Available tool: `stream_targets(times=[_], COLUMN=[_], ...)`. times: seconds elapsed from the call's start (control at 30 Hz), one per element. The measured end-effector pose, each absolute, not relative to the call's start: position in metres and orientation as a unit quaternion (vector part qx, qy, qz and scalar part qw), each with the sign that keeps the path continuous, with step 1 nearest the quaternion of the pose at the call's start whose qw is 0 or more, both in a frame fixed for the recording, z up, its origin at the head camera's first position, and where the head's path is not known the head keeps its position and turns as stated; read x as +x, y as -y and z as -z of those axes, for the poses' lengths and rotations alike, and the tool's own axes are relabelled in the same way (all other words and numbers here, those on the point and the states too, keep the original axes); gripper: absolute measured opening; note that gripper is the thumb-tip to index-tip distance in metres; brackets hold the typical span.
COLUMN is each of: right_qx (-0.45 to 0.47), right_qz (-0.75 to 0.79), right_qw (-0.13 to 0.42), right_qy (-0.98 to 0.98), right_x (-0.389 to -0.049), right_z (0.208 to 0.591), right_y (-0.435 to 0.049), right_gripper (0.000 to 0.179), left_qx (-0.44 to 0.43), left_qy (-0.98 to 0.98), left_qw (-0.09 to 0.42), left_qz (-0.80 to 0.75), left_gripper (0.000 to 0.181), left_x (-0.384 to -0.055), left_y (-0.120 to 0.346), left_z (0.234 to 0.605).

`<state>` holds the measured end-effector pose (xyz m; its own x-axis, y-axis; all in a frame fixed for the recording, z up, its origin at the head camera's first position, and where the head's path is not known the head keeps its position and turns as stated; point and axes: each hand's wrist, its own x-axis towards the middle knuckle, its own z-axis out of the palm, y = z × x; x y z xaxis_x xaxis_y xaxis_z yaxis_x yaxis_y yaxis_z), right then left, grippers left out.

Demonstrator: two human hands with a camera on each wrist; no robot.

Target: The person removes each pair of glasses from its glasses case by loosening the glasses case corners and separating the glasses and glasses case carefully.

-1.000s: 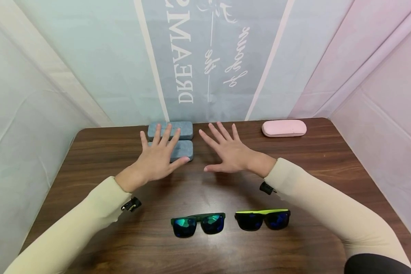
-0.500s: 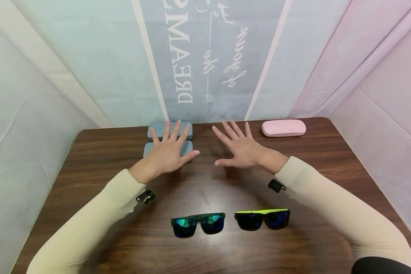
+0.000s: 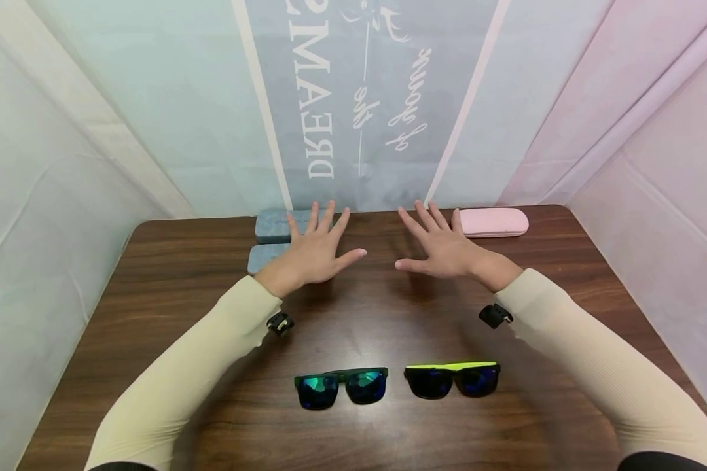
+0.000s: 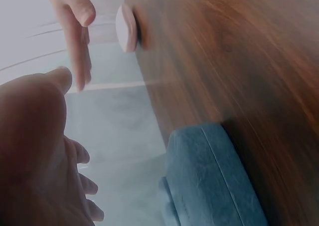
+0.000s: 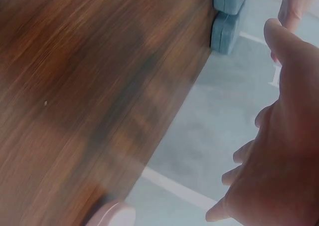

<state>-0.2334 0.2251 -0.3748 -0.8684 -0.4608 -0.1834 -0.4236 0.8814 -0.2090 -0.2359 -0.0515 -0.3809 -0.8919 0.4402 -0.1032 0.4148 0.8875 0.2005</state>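
A: Which things are lying nearest the hands?

B: A blue-grey, oblong, fabric-looking rear case is sitting at the back; I'm placing everything from it. A matching blue-grey front case is lying just on its near side, and a pink, rounded, hard-looking case is resting well to its right.

A: And the hands?

B: Both are hovering with straight, spread fingers, gripping nothing. In the head view, the left hand is covering its right end; the right hand is hanging well to its right.

A: What is making for good handling here?

B: I'm judging it's loose fingers and enough height that no case is being nudged; the left side is probably needing more care.

A: Surface and room?

B: A dark-brown wood-grain table is spreading beneath it. Nearer the person and to its right, green-framed mirrored sunglasses and black sunglasses with yellow-green arms are lying. Behind it, pale blue-grey cloth with white lettering is hanging.
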Motion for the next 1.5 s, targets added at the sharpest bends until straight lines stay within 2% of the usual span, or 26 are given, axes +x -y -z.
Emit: stream_targets(times=[0.57,0.93,1.2,1.5], right_qx=[-0.178,-0.145,-0.111,-0.079], right_qz=[0.105,0.13,0.148,0.16], right_qw=[0.124,0.126,0.134,0.12], right_qy=[-0.971,-0.973,-0.974,-0.977], right_x=[-0.244,-0.251,-0.257,-0.266], right_z=[0.375,0.374,0.377,0.383], right_y=[-0.257,-0.285,-0.305,-0.324], right_gripper=[0.098,0.102,0.105,0.102], left_qx=[0.23,0.234,0.233,0.25], left_qy=[-0.966,-0.964,-0.962,-0.958], left_qw=[0.09,0.086,0.107,0.109], left_qz=[-0.083,-0.092,-0.091,-0.093], left_gripper=[0.09,0.087,0.087,0.087], left_x=[-0.258,-0.268,-0.274,-0.277], left_y=[0.015,-0.012,-0.032,-0.054], left_z=[0.394,0.4,0.401,0.4])
